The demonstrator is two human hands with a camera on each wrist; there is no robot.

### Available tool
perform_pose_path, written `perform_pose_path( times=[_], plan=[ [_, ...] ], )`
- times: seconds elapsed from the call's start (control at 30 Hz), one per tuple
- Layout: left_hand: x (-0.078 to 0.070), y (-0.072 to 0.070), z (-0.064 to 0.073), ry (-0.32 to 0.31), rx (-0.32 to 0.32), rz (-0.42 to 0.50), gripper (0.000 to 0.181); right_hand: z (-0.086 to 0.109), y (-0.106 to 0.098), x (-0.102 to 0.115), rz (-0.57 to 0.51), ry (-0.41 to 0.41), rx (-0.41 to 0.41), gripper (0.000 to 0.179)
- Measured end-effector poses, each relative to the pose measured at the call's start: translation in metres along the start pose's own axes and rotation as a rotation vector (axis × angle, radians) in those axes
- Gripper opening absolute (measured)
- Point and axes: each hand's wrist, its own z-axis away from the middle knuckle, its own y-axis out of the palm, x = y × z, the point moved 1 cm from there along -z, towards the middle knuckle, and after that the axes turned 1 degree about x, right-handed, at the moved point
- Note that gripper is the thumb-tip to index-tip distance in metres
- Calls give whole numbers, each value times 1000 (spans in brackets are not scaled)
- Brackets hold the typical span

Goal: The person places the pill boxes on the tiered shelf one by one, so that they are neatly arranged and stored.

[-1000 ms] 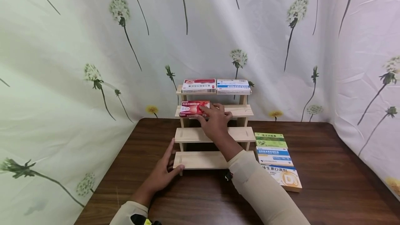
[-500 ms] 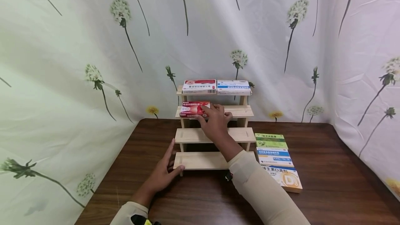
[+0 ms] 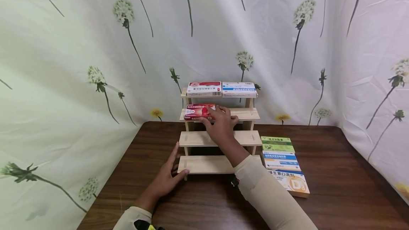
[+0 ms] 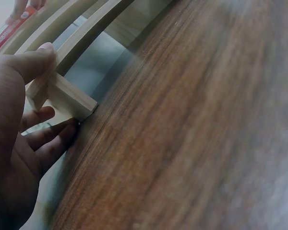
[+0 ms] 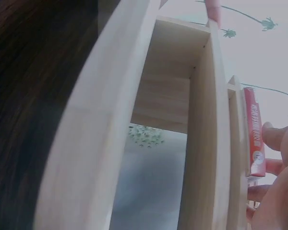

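Note:
A red medicine box (image 3: pixel 198 111) lies on the left part of the second-highest step of a wooden stepped rack (image 3: pixel 204 164). My right hand (image 3: pixel 220 123) holds the box by its right end, thumb at the front edge and a finger on top. In the right wrist view, the red box (image 5: pixel 254 132) shows beside the fingers. My left hand (image 3: pixel 164 178) grips the left end of the lowest step, thumb at the front. The left wrist view shows the left hand (image 4: pixel 14 124) with its thumb over the step's edge and fingers by the side support.
Along the top step lie a red-and-white box (image 3: pixel 203 88) and a blue-and-white box (image 3: pixel 239 89). Right of the rack, a green box (image 3: pixel 277 144), a blue-and-white box (image 3: pixel 281 160) and a vitamin D box (image 3: pixel 292 183) lie in a column on the dark table (image 3: pixel 338 173).
Both hands, the red box and the rack keep nearly the same places. Only a very slight shift of the head view shows.

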Motion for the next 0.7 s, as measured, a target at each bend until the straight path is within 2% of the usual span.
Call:
perform_pose_path(
  times=[0.23, 0.5, 0.7],
  plan=[
    [-1, 0, 0, 3, -3, 4, 103, 3, -9, 4, -13, -3, -19, 53],
    [0, 0, 1, -5, 4, 0, 103, 11, -21, 10, 0, 21, 38, 56],
    [0, 0, 0, -4, 0, -1, 103, 18, -31, 9, -19, 9, 41, 56]
  ],
)
